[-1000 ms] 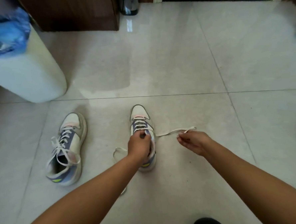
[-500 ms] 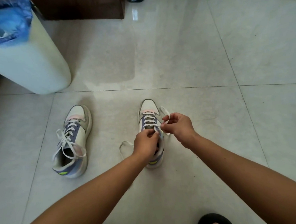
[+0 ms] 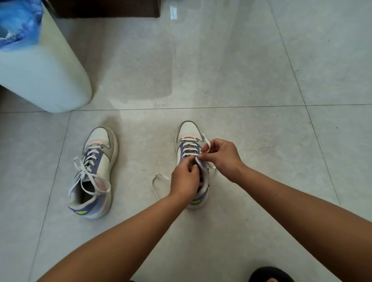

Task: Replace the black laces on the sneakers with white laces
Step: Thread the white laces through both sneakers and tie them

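Observation:
Two white and purple sneakers stand on the tiled floor, toes pointing away. The left sneaker (image 3: 95,170) is laced in white, its ends lying loose over the opening. Over the tongue of the right sneaker (image 3: 189,136) my left hand (image 3: 184,180) grips the shoe's upper part. My right hand (image 3: 222,155) pinches the white lace (image 3: 206,139) at an eyelet on the shoe's right side. The lace's other end (image 3: 159,181) loops on the floor to the left. My hands hide the shoe's opening.
A white bin (image 3: 37,78) with a blue bag liner stands at the back left. Dark wooden furniture (image 3: 107,6) lines the far wall. My two feet in black slippers (image 3: 270,276) show at the bottom edge.
My right hand came back from the right, where it held the lace stretched out, to the shoe's eyelets. The lace is now slack beside the shoe. The camera tilted down a little.

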A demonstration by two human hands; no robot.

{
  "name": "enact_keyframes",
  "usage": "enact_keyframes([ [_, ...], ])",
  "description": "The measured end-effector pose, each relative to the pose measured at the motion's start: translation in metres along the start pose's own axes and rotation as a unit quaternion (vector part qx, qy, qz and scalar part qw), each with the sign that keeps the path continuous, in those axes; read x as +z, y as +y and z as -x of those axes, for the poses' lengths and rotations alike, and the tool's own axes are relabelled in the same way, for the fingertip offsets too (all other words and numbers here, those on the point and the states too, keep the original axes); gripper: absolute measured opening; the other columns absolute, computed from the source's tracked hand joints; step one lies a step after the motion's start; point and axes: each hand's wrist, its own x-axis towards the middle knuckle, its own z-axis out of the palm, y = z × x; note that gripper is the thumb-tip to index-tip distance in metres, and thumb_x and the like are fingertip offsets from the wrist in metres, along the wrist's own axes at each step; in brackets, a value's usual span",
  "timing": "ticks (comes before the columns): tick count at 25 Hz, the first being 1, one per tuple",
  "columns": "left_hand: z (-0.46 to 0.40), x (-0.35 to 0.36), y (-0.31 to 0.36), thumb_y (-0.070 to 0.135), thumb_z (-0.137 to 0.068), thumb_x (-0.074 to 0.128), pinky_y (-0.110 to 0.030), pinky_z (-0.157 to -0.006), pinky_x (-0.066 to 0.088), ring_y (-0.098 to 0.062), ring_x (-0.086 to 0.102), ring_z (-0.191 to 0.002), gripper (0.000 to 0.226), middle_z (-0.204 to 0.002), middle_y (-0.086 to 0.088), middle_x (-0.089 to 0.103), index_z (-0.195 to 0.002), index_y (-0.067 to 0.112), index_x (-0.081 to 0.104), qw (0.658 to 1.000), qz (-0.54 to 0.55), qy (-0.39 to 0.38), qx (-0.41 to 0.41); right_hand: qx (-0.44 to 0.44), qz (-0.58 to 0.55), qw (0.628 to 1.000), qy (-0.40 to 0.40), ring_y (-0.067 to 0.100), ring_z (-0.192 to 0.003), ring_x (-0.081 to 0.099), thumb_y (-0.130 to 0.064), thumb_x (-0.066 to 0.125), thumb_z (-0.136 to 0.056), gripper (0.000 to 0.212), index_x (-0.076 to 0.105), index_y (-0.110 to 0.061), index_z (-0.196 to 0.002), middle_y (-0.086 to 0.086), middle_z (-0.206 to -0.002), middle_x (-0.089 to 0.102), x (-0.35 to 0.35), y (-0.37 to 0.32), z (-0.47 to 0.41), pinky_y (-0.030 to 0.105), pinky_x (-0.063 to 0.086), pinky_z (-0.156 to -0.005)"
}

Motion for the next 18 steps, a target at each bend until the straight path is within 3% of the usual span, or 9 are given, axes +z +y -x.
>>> enact_keyframes([
  [3, -0.001, 0.001, 0.000, 0.009, -0.095, 0.043, -0.020, -0.061, 0.055, -0.025, 0.065, -0.086, 0.029, -0.098, -0.009, 0.067, -0.111, 0.021, 0.064, 0.999, -0.042, 0.019, 0.029, 0.013, -0.036, 0.999, 0.006, 0.012, -0.067, 0.062, 0.002, 0.076, -0.072, 0.021, 0.064, -0.015, -0.069, -0.001, -0.066, 0.065, 0.004, 0.003, 0.003, 0.026, 0.053, -0.072],
  [6, -0.001, 0.004, 0.003, 0.011, -0.096, 0.044, -0.028, -0.065, 0.051, -0.025, 0.064, -0.081, 0.021, -0.094, -0.011, 0.067, -0.102, 0.014, 0.064, 0.995, -0.081, 0.039, 0.033, 0.046, -0.071, 0.996, 0.013, 0.009, -0.071, 0.061, -0.004, 0.068, -0.082, 0.010, 0.067, -0.014, -0.084, 0.003, -0.078, 0.065, 0.004, 0.009, 0.016, 0.025, 0.048, -0.070],
  [10, -0.002, 0.007, 0.006, 0.014, -0.094, 0.046, -0.028, -0.063, 0.035, -0.023, 0.052, -0.076, 0.015, -0.087, -0.010, 0.062, -0.093, 0.007, 0.059, 0.986, -0.142, 0.071, 0.042, 0.079, -0.038, 0.996, -0.007, 0.007, -0.075, 0.052, -0.005, 0.061, -0.086, 0.047, 0.042, -0.023, -0.126, 0.001, -0.093, 0.050, 0.000, 0.017, 0.039, 0.015, 0.047, -0.065],
  [13, 0.001, 0.005, 0.010, 0.014, -0.093, 0.044, -0.027, -0.054, 0.028, -0.022, 0.048, -0.074, 0.012, -0.080, -0.005, 0.055, -0.086, 0.008, 0.053, 0.985, -0.163, 0.039, 0.041, 0.057, 0.029, 0.998, -0.016, 0.007, -0.068, 0.048, -0.002, 0.065, -0.081, 0.065, 0.030, -0.021, -0.133, 0.000, -0.087, 0.044, 0.007, 0.022, 0.041, 0.017, 0.046, -0.063],
  [16, 0.012, -0.005, 0.017, 0.014, -0.091, 0.045, -0.029, -0.056, 0.027, -0.021, 0.046, -0.071, 0.012, -0.073, -0.002, 0.051, -0.080, 0.010, 0.050, 0.974, -0.215, -0.005, 0.072, 0.086, -0.016, 0.996, 0.032, 0.009, -0.070, 0.051, -0.005, 0.067, -0.080, 0.062, 0.032, -0.018, -0.129, -0.001, -0.081, 0.047, 0.015, 0.021, 0.037, 0.021, 0.047, -0.066],
  [18, 0.024, -0.020, 0.016, 0.017, -0.090, 0.049, -0.030, -0.059, 0.030, -0.019, 0.045, -0.070, 0.013, -0.073, 0.000, 0.049, -0.078, 0.012, 0.050, 0.951, -0.270, -0.045, 0.146, 0.090, -0.021, 0.995, 0.041, 0.010, -0.070, 0.051, -0.004, 0.067, -0.079, 0.055, 0.037, -0.017, -0.124, -0.001, -0.080, 0.047, 0.016, 0.022, 0.036, 0.024, 0.047, -0.068],
])
